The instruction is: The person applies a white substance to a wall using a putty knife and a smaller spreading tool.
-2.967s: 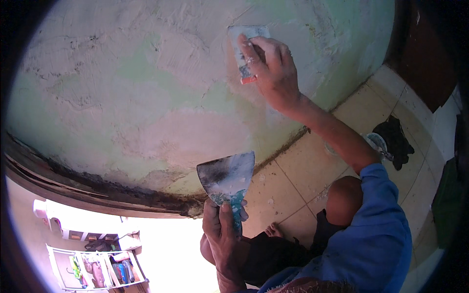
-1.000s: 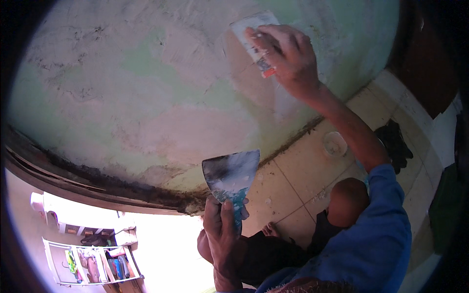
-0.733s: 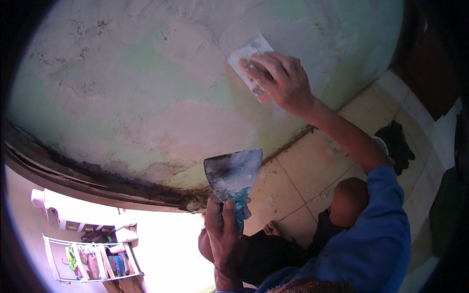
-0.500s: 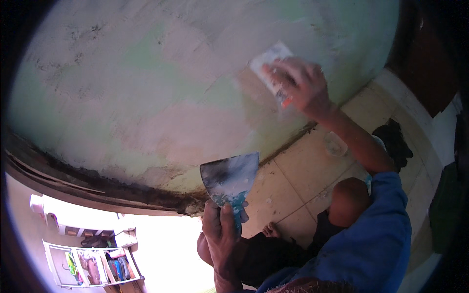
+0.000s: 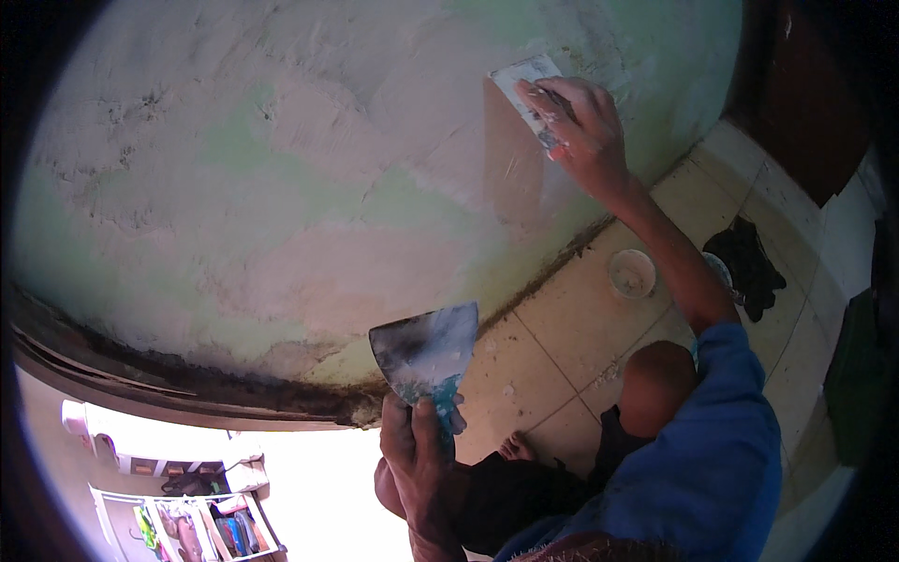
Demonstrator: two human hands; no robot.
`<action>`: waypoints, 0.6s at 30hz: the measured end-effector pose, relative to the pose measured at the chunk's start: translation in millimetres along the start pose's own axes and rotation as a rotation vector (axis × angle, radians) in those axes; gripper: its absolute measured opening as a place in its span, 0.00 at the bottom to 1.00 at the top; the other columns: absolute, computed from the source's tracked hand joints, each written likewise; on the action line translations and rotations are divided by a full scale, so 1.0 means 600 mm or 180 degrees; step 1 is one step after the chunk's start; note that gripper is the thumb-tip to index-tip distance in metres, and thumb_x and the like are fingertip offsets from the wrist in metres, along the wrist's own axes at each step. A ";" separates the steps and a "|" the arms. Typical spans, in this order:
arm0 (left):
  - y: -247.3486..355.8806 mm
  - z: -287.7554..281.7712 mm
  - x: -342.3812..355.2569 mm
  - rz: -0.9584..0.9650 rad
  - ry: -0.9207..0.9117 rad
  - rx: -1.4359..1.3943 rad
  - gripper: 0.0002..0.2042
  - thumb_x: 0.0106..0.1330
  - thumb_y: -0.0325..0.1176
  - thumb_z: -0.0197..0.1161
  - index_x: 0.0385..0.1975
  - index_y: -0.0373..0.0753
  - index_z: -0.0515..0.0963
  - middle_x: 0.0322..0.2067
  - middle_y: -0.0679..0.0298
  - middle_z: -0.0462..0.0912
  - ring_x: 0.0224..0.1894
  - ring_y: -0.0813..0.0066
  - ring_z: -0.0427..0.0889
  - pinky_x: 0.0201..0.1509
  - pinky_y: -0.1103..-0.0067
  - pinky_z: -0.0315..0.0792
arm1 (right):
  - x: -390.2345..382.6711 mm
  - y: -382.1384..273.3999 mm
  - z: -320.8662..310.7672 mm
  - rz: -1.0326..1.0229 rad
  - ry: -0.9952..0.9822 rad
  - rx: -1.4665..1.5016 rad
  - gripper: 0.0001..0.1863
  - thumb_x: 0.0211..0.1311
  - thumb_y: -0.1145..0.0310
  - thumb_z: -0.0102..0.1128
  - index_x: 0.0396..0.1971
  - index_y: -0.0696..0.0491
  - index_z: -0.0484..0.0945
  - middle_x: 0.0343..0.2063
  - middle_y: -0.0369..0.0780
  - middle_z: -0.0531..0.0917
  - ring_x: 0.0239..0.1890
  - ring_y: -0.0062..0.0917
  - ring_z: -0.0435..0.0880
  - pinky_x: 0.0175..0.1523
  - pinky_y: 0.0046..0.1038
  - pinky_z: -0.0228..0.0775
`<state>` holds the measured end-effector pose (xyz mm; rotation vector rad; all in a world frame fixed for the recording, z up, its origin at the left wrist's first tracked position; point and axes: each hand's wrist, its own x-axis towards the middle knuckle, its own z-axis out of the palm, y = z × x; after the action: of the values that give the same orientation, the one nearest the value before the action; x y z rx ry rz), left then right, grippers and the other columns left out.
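My right hand point(image 5: 585, 131) is closed on a flat rectangular putty blade point(image 5: 524, 80), whitish with filler and held against the wall point(image 5: 309, 178). A smooth brownish patch point(image 5: 510, 164) lies on the wall just below and left of the blade. Low in front of me, my left hand point(image 5: 419, 436) grips the teal handle of a wide putty knife point(image 5: 426, 347). Its flared blade points up and carries pale filler over dark metal. The handle's lower end is hidden by my fingers and palm.
Tiled floor point(image 5: 538, 375) meets the wall along a dirty edge. A round whitish tub point(image 5: 632, 273) stands there, with a black cloth or bag point(image 5: 749, 267) beyond my forearm. At the left, a dark worn ledge point(image 5: 187, 375) borders a bright opening with a white rack point(image 5: 201, 525).
My right hand and its putty blade have moved slightly up the wall, and more of the brownish patch shows below. My left hand keeps its hold on the putty knife.
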<state>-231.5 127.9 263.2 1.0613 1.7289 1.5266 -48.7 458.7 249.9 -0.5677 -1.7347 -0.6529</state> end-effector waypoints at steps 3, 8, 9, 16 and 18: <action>0.000 0.000 0.001 0.0068 -0.0042 0.0067 0.10 0.74 0.33 0.46 0.41 0.33 0.73 0.32 0.60 0.82 0.28 0.78 0.74 0.33 0.79 0.68 | 0.012 0.014 -0.013 0.0220 0.0074 -0.0028 0.38 0.41 0.71 0.70 0.61 0.43 0.74 0.50 0.34 0.76 0.50 0.32 0.74 0.54 0.34 0.68; -0.010 0.000 0.002 0.0103 -0.0057 0.0001 0.11 0.74 0.34 0.46 0.41 0.33 0.73 0.32 0.61 0.82 0.28 0.78 0.74 0.33 0.79 0.67 | 0.017 0.055 0.035 -0.0014 0.0218 -0.0048 0.41 0.38 0.79 0.68 0.61 0.48 0.74 0.54 0.38 0.73 0.52 0.33 0.73 0.57 0.35 0.67; -0.008 0.003 0.003 0.0104 -0.0054 0.0011 0.11 0.74 0.34 0.46 0.41 0.33 0.73 0.32 0.61 0.82 0.28 0.78 0.74 0.33 0.79 0.67 | 0.004 0.067 0.046 -0.0011 0.0248 -0.0097 0.42 0.36 0.83 0.67 0.61 0.49 0.73 0.55 0.39 0.72 0.52 0.34 0.73 0.57 0.36 0.67; -0.003 0.006 -0.003 0.0093 0.0003 -0.0156 0.12 0.74 0.35 0.47 0.42 0.33 0.73 0.32 0.60 0.82 0.28 0.78 0.73 0.33 0.80 0.66 | -0.075 0.082 0.034 0.1201 -0.0029 -0.0499 0.44 0.43 0.82 0.68 0.66 0.47 0.67 0.53 0.42 0.71 0.53 0.39 0.71 0.55 0.36 0.70; -0.005 0.005 -0.004 0.0068 -0.0018 -0.0120 0.12 0.74 0.36 0.47 0.42 0.33 0.73 0.32 0.60 0.82 0.28 0.78 0.74 0.32 0.79 0.66 | -0.072 0.080 0.028 0.1578 0.0218 -0.0481 0.43 0.44 0.81 0.68 0.65 0.47 0.68 0.51 0.42 0.71 0.53 0.40 0.71 0.54 0.36 0.70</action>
<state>-228.2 127.6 259.5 1.0672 1.6837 1.5617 -17.7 503.4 211.2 -1.0269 -1.4102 -0.4431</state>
